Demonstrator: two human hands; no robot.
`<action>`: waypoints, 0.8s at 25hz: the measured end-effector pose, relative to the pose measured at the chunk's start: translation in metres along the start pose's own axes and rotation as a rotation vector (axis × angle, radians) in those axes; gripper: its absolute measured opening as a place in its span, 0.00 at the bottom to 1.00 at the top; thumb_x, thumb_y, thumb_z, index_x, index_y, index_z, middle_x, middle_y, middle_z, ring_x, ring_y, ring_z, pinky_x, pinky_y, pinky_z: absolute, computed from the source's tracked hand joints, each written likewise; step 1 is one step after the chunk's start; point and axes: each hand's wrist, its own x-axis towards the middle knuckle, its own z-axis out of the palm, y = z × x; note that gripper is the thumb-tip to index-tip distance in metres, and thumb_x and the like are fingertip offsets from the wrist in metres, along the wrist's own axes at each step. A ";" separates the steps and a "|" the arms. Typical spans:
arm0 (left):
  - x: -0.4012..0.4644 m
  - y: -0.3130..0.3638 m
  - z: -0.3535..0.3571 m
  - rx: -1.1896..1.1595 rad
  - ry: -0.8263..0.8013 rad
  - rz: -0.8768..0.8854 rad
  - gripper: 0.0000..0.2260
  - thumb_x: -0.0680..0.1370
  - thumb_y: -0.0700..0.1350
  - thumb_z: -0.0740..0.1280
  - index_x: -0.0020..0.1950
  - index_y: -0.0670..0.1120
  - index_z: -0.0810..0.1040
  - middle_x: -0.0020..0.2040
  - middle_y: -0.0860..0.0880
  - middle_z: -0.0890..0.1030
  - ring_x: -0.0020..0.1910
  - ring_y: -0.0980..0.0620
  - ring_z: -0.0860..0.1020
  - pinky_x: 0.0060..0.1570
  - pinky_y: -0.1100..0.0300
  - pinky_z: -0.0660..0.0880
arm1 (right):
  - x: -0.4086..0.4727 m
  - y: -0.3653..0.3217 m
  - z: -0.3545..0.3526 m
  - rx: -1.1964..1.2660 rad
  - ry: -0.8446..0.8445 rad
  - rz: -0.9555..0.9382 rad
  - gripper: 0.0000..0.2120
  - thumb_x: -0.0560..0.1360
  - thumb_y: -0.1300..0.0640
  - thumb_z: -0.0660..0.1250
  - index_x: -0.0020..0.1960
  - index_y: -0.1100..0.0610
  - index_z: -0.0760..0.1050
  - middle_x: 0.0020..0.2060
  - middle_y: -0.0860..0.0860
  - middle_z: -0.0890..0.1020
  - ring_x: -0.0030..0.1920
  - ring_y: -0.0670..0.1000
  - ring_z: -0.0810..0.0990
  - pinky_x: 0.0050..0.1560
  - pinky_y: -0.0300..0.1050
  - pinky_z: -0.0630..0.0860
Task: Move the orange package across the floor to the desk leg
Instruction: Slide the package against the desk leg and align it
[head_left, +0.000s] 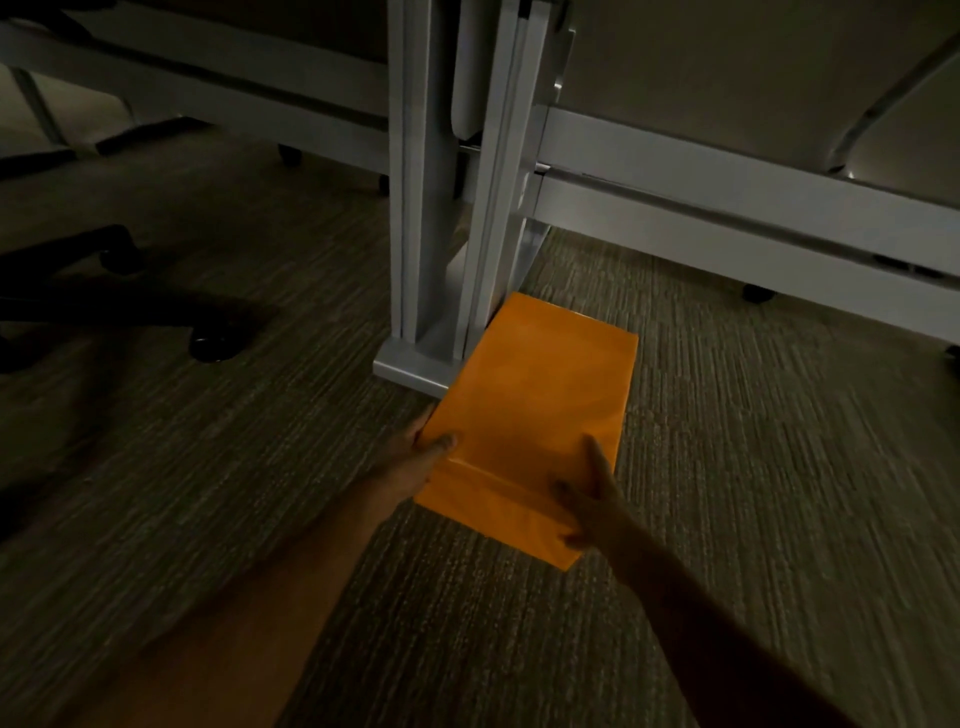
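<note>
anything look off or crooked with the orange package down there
Slightly. The orange package lies flat on the carpet at an angle to the desk leg, its far corner against the leg's foot. Both hands, left hand and right hand, hold its near end. No damage shows.

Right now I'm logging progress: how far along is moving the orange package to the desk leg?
Nearly done. The orange package already lies on the carpet with its far left edge at the desk leg, beside its base plate. In hand: the left hand and right hand both hold its near end. Left: perhaps a final nudge, then letting go.
</note>
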 end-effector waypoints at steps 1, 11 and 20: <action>0.003 0.003 0.003 0.020 0.002 0.020 0.24 0.77 0.57 0.70 0.70 0.73 0.66 0.61 0.59 0.75 0.55 0.55 0.77 0.53 0.50 0.76 | 0.005 -0.001 -0.003 -0.009 -0.005 -0.003 0.40 0.78 0.50 0.68 0.78 0.33 0.45 0.78 0.57 0.58 0.68 0.66 0.71 0.50 0.65 0.81; 0.008 0.006 0.016 0.076 0.068 0.077 0.26 0.81 0.54 0.66 0.78 0.62 0.63 0.71 0.50 0.74 0.66 0.46 0.74 0.67 0.39 0.70 | 0.030 0.007 -0.018 -0.226 -0.038 -0.007 0.59 0.66 0.52 0.80 0.76 0.31 0.38 0.71 0.58 0.62 0.58 0.68 0.78 0.37 0.62 0.83; 0.018 -0.009 0.017 0.121 0.079 0.100 0.27 0.79 0.62 0.63 0.77 0.66 0.60 0.71 0.55 0.72 0.66 0.49 0.72 0.63 0.46 0.69 | 0.035 0.020 -0.020 -0.587 -0.045 -0.216 0.63 0.68 0.61 0.78 0.78 0.43 0.30 0.71 0.64 0.61 0.53 0.66 0.81 0.42 0.59 0.83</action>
